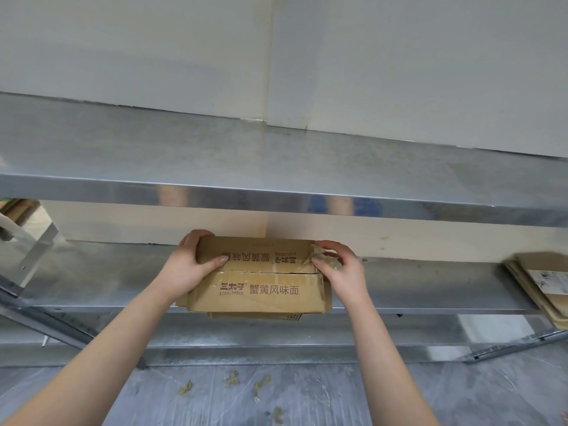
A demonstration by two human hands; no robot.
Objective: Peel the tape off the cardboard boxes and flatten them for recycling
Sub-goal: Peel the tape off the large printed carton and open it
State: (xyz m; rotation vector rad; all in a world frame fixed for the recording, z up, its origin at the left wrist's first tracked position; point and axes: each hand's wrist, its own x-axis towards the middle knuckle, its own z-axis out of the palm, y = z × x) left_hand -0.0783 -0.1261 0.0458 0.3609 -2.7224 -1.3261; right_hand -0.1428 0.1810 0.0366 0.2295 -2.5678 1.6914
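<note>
A brown cardboard box (258,281) with printed Chinese characters lies on the middle metal shelf (107,281), its top flaps closed along a centre seam. My left hand (190,262) grips the box's far left corner, thumb lying on the top flap. My right hand (338,265) pinches a crumpled strip of clear tape (322,256) at the box's right end, where the tape lifts off the cardboard. The box's front edge overhangs the shelf a little.
A wide upper metal shelf (276,167) juts out above the box. Flattened cardboard (541,284) is stacked at the right end of the middle shelf. Balled-up tape scraps (261,385) litter the grey floor below. A white wall stands behind.
</note>
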